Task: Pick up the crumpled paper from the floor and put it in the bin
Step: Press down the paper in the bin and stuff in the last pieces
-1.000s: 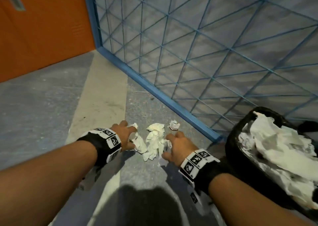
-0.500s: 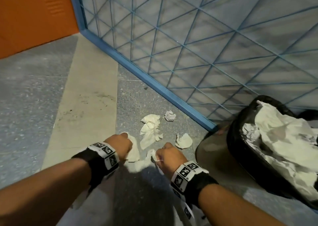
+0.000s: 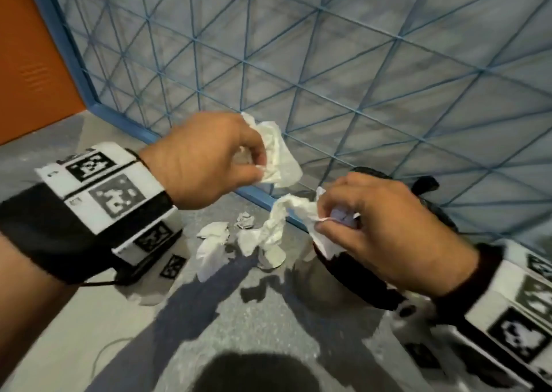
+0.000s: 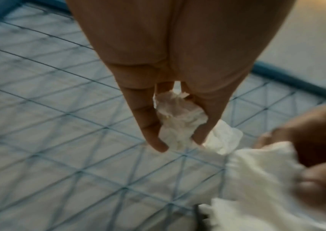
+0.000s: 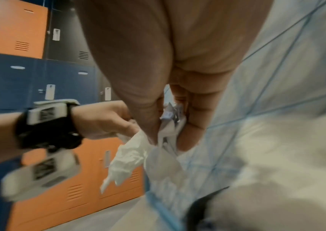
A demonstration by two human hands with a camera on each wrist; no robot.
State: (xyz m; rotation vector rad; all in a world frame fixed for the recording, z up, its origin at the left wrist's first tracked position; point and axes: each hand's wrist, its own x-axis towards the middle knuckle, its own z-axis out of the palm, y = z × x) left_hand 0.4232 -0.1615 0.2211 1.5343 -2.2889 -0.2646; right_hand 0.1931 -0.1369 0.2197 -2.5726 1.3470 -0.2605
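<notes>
Above the grey speckled floor (image 3: 268, 317), the left hand (image 3: 206, 158) pinches a white crumpled paper (image 3: 277, 158); the right hand (image 3: 373, 227) grips another white paper (image 3: 280, 218), beside the black bin (image 3: 430, 187); more pieces (image 3: 213, 248) lie below.

The right hand (image 3: 385, 230) hid most of the bin (image 3: 430, 186); beside it, its paper (image 5: 164, 170) was blurred.
</notes>
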